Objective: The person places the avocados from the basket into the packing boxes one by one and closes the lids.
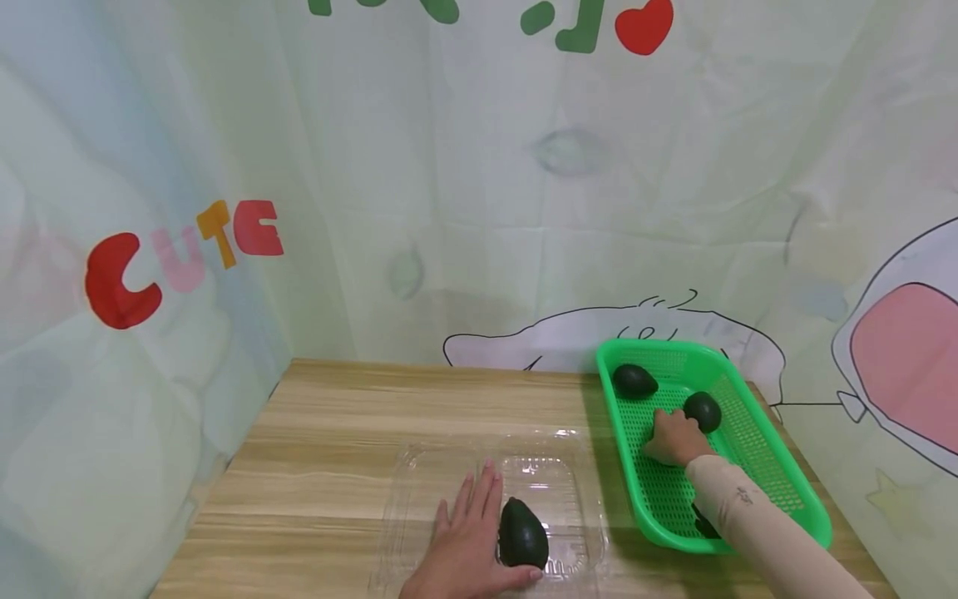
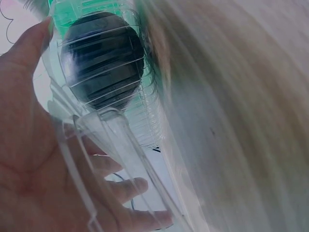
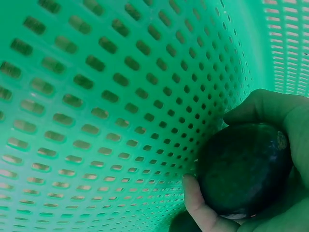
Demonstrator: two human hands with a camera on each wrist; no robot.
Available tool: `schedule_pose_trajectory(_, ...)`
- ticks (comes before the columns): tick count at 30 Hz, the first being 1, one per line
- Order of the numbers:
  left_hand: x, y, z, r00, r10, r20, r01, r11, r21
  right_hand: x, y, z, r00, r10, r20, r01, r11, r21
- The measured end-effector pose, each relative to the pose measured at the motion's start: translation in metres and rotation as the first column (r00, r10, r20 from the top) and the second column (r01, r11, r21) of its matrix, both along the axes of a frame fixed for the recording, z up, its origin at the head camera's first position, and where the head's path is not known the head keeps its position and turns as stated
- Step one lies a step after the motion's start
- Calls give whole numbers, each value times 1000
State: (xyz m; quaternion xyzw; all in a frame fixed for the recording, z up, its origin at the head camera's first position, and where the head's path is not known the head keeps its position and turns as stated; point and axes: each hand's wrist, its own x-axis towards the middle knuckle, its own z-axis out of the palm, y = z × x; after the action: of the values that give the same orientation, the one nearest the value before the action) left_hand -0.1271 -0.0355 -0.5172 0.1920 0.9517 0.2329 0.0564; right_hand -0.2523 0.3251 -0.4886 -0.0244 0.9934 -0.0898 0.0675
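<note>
My right hand (image 1: 677, 438) reaches down into a green plastic basket (image 1: 786, 466). In the right wrist view its thumb and fingers curl round a dark avocado (image 3: 244, 169), close to the perforated basket wall. Another avocado (image 1: 702, 412) shows right beside that hand in the head view. My left hand (image 1: 467, 532) lies over a clear plastic clamshell container (image 1: 561, 482), fingers extended and thumb spread out to the right. Between that thumb and the fingers, one avocado (image 1: 523, 534) lies in the container; the left wrist view shows it through the ribbed clear wall.
At the basket's far left corner lies an avocado (image 1: 634, 381). A dark piece (image 1: 703, 524) shows at the near end, partly behind the right sleeve (image 1: 763, 524). Everything stands on a wood-grain table (image 1: 322, 433), with a printed curtain (image 1: 479, 249) behind it.
</note>
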Motion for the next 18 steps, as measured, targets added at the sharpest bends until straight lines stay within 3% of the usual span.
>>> schedule_pose_trajectory(8,1,-2,1,1000,-1,20,1,1000,6,1,-2,2,1000,-4,-1,4,1000,-15)
schedule_pose_trajectory(18,5,-2,4,1000,-1,-14,1,1000,3,3,-3,5,1000,28,-5,-28,999,-33)
